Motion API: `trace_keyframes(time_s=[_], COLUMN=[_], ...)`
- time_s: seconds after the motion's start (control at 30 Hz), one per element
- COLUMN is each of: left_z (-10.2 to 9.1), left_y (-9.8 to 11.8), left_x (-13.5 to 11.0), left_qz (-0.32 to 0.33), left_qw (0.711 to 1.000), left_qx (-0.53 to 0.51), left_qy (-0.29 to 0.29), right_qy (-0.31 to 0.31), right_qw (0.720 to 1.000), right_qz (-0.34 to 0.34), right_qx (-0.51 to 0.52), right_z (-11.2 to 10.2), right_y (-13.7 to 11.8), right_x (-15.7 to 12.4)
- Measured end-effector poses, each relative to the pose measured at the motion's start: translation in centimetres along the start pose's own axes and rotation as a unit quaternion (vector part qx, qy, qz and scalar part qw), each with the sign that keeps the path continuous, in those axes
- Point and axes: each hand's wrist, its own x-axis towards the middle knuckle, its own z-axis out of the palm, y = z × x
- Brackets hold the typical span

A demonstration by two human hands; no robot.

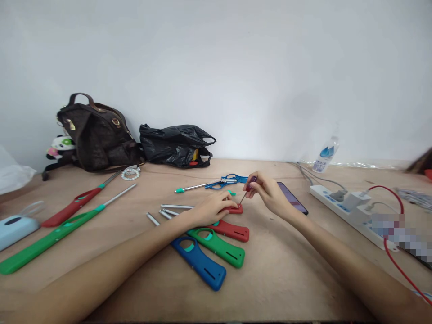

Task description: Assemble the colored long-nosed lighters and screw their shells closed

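Observation:
Midway across the table, my left hand point(213, 209) holds down a red gas lighter point(238, 210) and covers much of its handle. My right hand point(269, 194) is closed around a screwdriver point(251, 183) with a dark red handle. The shaft slants down and its tip meets the end of that lighter's handle. Closer to me, a second red lighter point(234, 231), a green lighter point(229, 253) and a blue lighter point(206, 266) lie fanned out under my left forearm. Beyond my hands is an opened blue lighter casing point(231, 179) with a metal tube point(194, 187).
More long lighters, one red point(79, 203) and one green point(50, 245), lie at left near a bead bracelet point(130, 173). A brown backpack point(97, 139) and black plastic bag point(175, 145) stand behind. At right are a phone point(293, 199), a power strip point(332, 209) and a bottle point(326, 155).

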Motion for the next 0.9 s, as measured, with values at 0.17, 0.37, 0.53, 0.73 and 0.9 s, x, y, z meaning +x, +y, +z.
trace_keyframes(time_s=[0.17,0.37,0.53,0.73,0.9], left_z=[-0.1,-0.1,0.0,0.1,0.1], left_y=[0.1,0.1,0.1,0.0,0.0], left_x=[0.1,0.0,-0.1,-0.2,-0.3], left_qz=[-0.005,-0.006,-0.002,-0.014,-0.015], left_qw=[1.000,1.000,1.000,1.000,1.000], left_qx=[-0.008,-0.008,0.009,0.018,0.013], left_qy=[-0.002,-0.005,-0.003,0.005,0.006], right_qy=[-0.002,-0.003,0.011,-0.002,-0.054], right_qw=[1.000,1.000,0.994,0.925,0.923], right_qz=[-0.001,-0.002,-0.011,-0.003,-0.069], right_qx=[-0.017,-0.021,-0.104,-0.381,-0.376], right_z=[-0.1,0.0,0.3,0.6,-0.2], right_y=[-0.1,0.1,0.1,-0.8,-1.6], right_x=[0.0,0.0,0.5,2.6,3.1])
